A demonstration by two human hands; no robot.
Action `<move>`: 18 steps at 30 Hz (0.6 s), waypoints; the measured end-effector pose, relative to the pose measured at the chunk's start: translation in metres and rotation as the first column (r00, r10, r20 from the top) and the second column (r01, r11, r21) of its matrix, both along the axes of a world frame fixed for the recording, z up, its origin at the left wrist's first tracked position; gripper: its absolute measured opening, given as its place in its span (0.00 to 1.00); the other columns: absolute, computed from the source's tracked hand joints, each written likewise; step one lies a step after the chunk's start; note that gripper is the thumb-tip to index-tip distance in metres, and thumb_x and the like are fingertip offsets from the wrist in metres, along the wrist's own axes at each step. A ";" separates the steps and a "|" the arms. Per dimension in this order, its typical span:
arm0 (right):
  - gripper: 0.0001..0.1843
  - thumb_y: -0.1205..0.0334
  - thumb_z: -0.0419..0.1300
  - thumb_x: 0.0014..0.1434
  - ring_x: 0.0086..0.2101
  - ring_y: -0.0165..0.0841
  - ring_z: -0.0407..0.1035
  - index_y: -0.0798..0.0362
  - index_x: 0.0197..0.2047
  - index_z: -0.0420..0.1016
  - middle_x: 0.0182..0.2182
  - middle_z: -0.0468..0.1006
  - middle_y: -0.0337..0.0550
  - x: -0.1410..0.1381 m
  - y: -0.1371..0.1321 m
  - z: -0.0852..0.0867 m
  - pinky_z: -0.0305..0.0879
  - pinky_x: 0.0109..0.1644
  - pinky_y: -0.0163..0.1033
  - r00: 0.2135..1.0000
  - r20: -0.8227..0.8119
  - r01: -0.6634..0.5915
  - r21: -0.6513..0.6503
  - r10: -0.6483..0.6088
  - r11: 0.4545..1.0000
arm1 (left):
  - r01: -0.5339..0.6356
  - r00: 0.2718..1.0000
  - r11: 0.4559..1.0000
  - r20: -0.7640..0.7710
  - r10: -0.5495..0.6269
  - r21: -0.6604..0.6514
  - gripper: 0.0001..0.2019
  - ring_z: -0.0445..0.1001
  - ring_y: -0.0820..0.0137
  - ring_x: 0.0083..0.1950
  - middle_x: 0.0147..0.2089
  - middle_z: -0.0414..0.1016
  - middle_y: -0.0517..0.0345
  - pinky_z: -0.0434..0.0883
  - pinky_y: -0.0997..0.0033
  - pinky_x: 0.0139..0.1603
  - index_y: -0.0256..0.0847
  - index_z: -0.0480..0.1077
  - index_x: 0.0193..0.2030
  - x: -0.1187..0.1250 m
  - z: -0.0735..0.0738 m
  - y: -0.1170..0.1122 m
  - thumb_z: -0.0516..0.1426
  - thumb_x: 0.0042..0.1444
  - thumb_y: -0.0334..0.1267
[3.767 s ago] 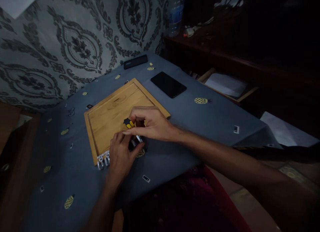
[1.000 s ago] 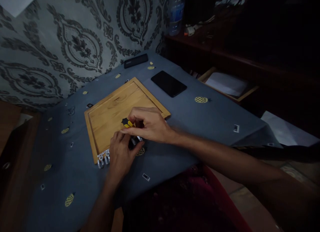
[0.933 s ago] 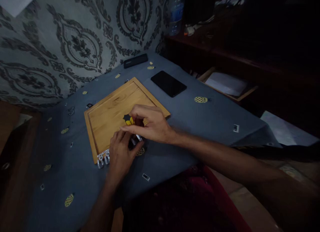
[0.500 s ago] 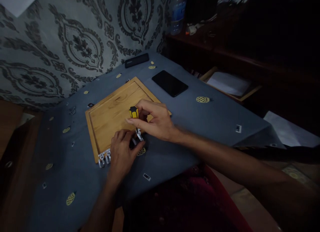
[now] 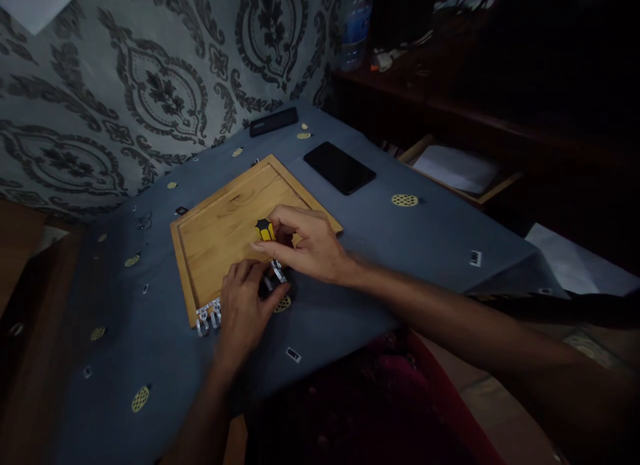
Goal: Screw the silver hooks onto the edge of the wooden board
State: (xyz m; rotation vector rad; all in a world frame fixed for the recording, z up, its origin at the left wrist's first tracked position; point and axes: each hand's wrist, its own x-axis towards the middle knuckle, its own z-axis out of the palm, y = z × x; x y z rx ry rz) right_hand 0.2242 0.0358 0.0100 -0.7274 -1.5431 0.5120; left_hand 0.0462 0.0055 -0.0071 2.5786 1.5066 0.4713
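Note:
My right hand (image 5: 313,245) grips a screwdriver (image 5: 265,229) with a yellow and black handle, held steeply with its shaft pointing down. The tip meets a shiny metal fitting (image 5: 278,271) at the near edge of a shallow wooden tray (image 5: 230,228). My left hand (image 5: 247,305) is closed about this fitting, thumb on the near side and fingers over the tray's edge. Left of that hand, more of the metal, with curved ring-like parts (image 5: 209,318), shows at the tray's near corner. The part under my left palm is hidden.
A black phone (image 5: 340,167) lies right of the tray, and a dark phone case (image 5: 274,122) lies at the back by the wall. Blue cloth (image 5: 350,351) with pineapple prints covers the table. A plastic bottle (image 5: 355,35) stands on the dark desk at the back right.
The screwdriver's handle has tilted slightly to the left and come down a little, with my right hand moving with it. My left hand and the tray look unmoved.

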 end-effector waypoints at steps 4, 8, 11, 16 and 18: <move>0.15 0.59 0.65 0.63 0.25 0.24 0.60 0.52 0.30 0.63 0.25 0.64 0.31 0.000 0.001 -0.002 0.57 0.30 0.32 0.999 0.030 0.011 0.018 -0.012 1.000 | -0.007 1.000 1.000 -0.001 0.007 0.001 0.15 0.72 0.56 0.51 0.49 0.76 0.52 0.69 0.56 0.52 0.41 0.74 0.51 0.001 0.000 0.000 0.66 0.59 0.39; 0.15 0.62 0.66 0.62 0.26 0.24 0.60 0.52 0.31 0.62 0.25 0.63 0.31 -0.001 0.002 -0.003 0.56 0.30 0.32 0.999 0.045 -0.001 0.039 -0.001 0.999 | -0.014 1.000 1.000 -0.014 0.014 -0.001 0.14 0.72 0.55 0.51 0.49 0.76 0.51 0.69 0.56 0.51 0.41 0.74 0.51 0.002 0.001 -0.001 0.65 0.59 0.40; 0.15 0.61 0.66 0.62 0.26 0.25 0.60 0.51 0.31 0.63 0.25 0.64 0.31 0.000 0.001 -0.002 0.57 0.31 0.32 0.998 0.053 -0.025 0.014 0.024 1.000 | -0.011 1.000 1.000 -0.008 0.011 -0.010 0.15 0.72 0.54 0.52 0.50 0.76 0.50 0.69 0.54 0.52 0.40 0.74 0.52 0.002 0.002 -0.001 0.65 0.59 0.40; 0.14 0.59 0.64 0.63 0.27 0.25 0.60 0.53 0.31 0.64 0.26 0.63 0.32 0.008 0.004 0.004 0.57 0.31 0.32 0.981 0.070 -0.174 -0.091 0.180 0.981 | -0.010 1.000 1.000 0.003 0.010 -0.017 0.16 0.72 0.56 0.51 0.51 0.76 0.51 0.69 0.55 0.53 0.41 0.74 0.53 0.000 0.002 0.000 0.65 0.59 0.40; 0.15 0.59 0.64 0.63 0.27 0.25 0.60 0.53 0.29 0.64 0.25 0.63 0.32 0.011 0.006 0.006 0.56 0.31 0.32 0.967 0.079 -0.233 -0.107 0.242 0.967 | -0.012 1.000 1.000 0.000 0.012 -0.018 0.14 0.72 0.56 0.50 0.50 0.77 0.51 0.70 0.55 0.52 0.42 0.75 0.51 0.000 0.002 0.000 0.65 0.60 0.40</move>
